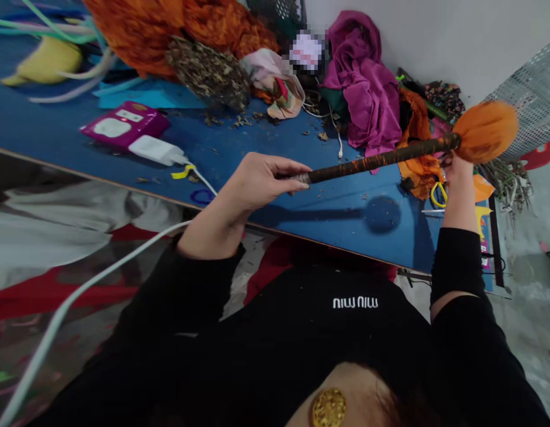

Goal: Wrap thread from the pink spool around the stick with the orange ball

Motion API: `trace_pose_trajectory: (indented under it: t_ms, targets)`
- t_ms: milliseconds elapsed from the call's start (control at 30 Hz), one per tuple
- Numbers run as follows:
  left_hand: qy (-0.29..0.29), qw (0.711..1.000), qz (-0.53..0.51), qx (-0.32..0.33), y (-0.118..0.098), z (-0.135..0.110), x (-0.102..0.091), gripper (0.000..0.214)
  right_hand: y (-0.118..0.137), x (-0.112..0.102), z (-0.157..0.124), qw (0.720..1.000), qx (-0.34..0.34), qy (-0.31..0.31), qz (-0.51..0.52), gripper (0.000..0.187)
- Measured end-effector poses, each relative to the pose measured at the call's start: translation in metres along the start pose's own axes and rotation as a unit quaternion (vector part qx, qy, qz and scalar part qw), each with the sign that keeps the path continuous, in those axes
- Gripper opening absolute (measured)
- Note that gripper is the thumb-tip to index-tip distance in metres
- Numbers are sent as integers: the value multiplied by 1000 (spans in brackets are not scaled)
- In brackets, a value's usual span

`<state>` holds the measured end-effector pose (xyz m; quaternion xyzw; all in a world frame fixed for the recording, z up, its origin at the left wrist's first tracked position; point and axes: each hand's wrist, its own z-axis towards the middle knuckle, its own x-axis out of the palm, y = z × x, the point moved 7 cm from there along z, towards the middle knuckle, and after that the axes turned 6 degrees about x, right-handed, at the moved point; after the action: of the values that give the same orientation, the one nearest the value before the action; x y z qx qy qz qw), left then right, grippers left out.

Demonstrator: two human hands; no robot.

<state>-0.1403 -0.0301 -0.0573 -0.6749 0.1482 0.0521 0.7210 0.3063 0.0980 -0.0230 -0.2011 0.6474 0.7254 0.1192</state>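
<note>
A long brown-wrapped stick (381, 159) with a puffy orange cloth head (488, 131) slants across above the blue table. Its bare, pale end is pinched between the thumb and fingers of my left hand (268, 178). Just below the orange head, my right hand (458, 169) is closed at the stick's far end; its fingers are partly hidden by the stick and the head. Orange cloth (419, 172) lies beside the right hand, with yellow-handled scissors (438, 194) below. The stick casts a shadow on the table.
Along the back of the blue table (292, 228) lie orange fabric (181, 29), dried leaves (212, 74) and magenta cloth (363, 89). A purple packet (123, 124) and white plug (156, 150) sit at left. A white cable (83, 290) crosses near my left arm; metal mesh (530, 98) stands right.
</note>
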Motion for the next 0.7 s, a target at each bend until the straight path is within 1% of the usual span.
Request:
trace_pose_trajectory:
  t_ms: [33, 67, 100, 133, 167, 200, 233, 267, 300, 333, 367, 433, 467, 500, 533, 567, 633, 667, 700]
  targets:
    - [-1, 1000, -22, -5, -3, -1, 3, 30, 0, 3, -8, 997, 22, -60, -34, 57]
    - [-3, 999, -40, -7, -7, -1, 8, 30, 2, 6, -18, 986, 47, -126, -96, 51]
    - [-4, 998, -56, -8, -11, -1, 13, 29, 8, 12, -29, 964, 70, -188, -173, 42]
    - [-6, 998, -69, -8, -15, 0, 19, 29, 16, 22, -39, 938, 79, -231, -248, 32]
    - [-2, 997, -79, -9, -19, 1, 26, 29, 26, 38, -47, 918, 73, -250, -300, 25]
    - [-3, 995, -100, -8, -23, 2, 33, 29, 36, 58, -53, 916, 51, -243, -316, 23]
    - [0, 992, -125, -6, -26, 4, 40, 31, 44, 82, -56, 934, 18, -208, -288, 24]
    - [-2, 989, -145, -6, -29, 5, 46, 33, 52, 109, -59, 966, -26, -149, -209, 27]
    - [0, 987, -158, -10, -31, 7, 51, 34, 59, 132, -63, 986, -57, -103, -119, 34]
    - [3, 985, -169, -12, -32, 8, 56, 35, 64, 155, -68, 995, -74, -56, -42, 42]
    - [6, 984, -178, -13, -33, 9, 60, 35, 68, 174, -73, 996, -83, -16, 16, 48]
    - [10, 981, -191, -12, -33, 11, 64, 34, 73, 205, -85, 994, -74, 51, 70, 51]
    - [8, 981, -196, -11, -32, 11, 64, 33, 74, 214, -92, 994, -60, 66, 69, 47]
    - [5, 980, -199, -12, -31, 12, 64, 33, 76, 218, -99, 995, -48, 64, 57, 43]
    - [1, 979, -202, -14, -29, 12, 64, 33, 78, 218, -106, 997, -43, 44, 41, 40]
    - [-2, 979, -205, -17, -28, 12, 64, 33, 81, 213, -113, 998, -49, 10, 27, 41]
    - [2, 976, -218, -26, -24, 12, 67, 32, 91, 201, -125, 993, -90, -71, 24, 44]
    - [6, 973, -227, -31, -22, 11, 70, 31, 96, 197, -129, 988, -116, -98, 36, 45]
    - [10, 971, -235, -34, -21, 11, 74, 30, 99, 196, -131, 983, -136, -110, 56, 47]
